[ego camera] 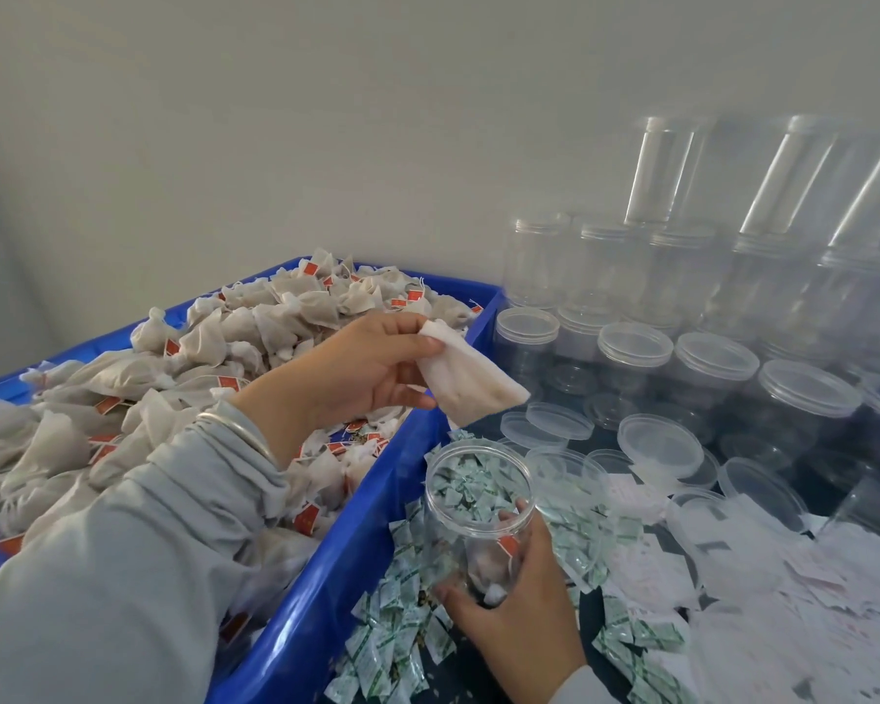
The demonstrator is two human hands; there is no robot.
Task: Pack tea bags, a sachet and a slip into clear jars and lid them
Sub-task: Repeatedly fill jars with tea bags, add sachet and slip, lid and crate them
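Observation:
My left hand [367,368] pinches a white tea bag [471,378] by its top, holding it over the blue crate's right rim, above the open mouth of a clear jar [473,515]. My right hand [519,602] grips that jar from the lower right and tilts it toward me. At least one tea bag with a red tag lies in the jar's bottom. Green-and-white sachets [392,647] are scattered on the table under and around the jar. White paper slips [763,591] lie to the right.
A blue crate [336,566] heaped with tea bags [184,373] fills the left. Loose clear lids [661,444] lie behind the jar. Lidded jars [712,368] and stacked empty jars [605,261] stand at the back right against the wall.

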